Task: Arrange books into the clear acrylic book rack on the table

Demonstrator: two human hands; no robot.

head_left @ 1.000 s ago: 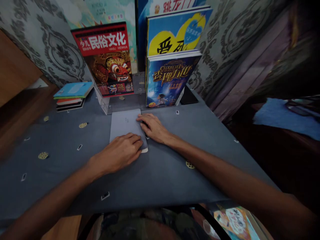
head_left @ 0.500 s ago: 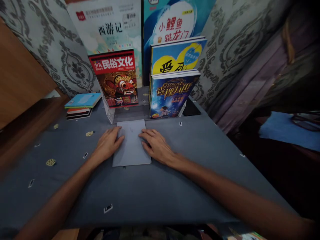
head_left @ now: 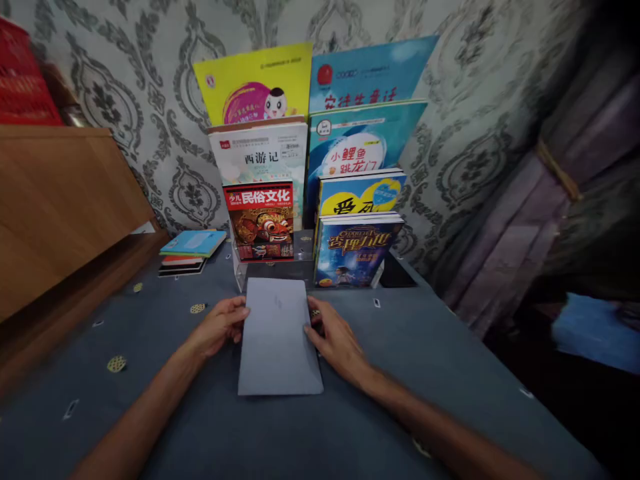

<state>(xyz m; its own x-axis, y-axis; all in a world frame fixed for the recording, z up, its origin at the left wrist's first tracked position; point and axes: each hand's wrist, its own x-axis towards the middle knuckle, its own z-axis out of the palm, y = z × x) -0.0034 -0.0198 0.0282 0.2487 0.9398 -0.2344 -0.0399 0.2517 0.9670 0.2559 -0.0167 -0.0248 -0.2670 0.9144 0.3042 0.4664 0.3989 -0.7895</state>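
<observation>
A plain blue-grey notebook (head_left: pixel 280 340), thin and closed, is held between both hands just above the cloth, its near edge toward me. My left hand (head_left: pixel 223 325) pinches its left edge, thumb on top and fingers bent beneath. At the right edge, my right hand (head_left: pixel 336 337) grips it with the thumb on the cover; its other fingers curl at the side and partly behind. Beyond the notebook stands a clear stand (head_left: pixel 240 275). In its left row a red-topped book with a mask picture (head_left: pixel 265 227) is foremost, in its right row a dark blue book (head_left: pixel 355 257).
Taller books, such as a yellow one (head_left: pixel 255 80) and a blue one (head_left: pixel 370 70), rise behind. A small book stack (head_left: pixel 193 247) lies at left near a wooden panel (head_left: pixel 65 213). A black flat object (head_left: pixel 399 273) sits right of the stand. A curtain (head_left: pixel 515 247) hangs at right.
The notebook has come up off the table; my hands, which lay flat on its sides, now grip its edges. The head view has tilted up, showing more books and wall.
</observation>
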